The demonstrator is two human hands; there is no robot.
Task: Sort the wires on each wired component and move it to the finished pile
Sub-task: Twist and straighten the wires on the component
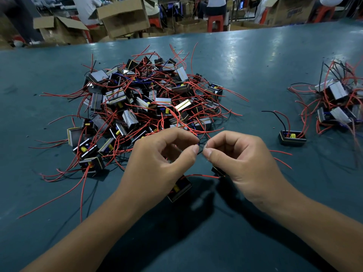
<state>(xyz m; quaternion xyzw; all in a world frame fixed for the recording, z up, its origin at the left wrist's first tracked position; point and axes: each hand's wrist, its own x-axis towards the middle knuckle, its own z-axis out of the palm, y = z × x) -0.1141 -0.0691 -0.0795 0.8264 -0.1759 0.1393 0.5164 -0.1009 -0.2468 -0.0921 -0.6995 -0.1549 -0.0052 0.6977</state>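
Head cam: early in the job, I'd say. Big unsorted pile (149, 107) sits mid-table, far larger than the finished pile (337, 101) at the right edge, with one lone unit (292, 137) just short of it. Left hand (157, 160) and right hand (243, 161) each pinch a thin dark wire between thumb and fingertips; the component in work (179, 190) hangs low between the wrists, red lead (202, 176) trailing right. Surface: glossy teal table (255, 61), light glare. Behind: open cardboard boxes (123, 15), red stools (216, 22), other people seated.
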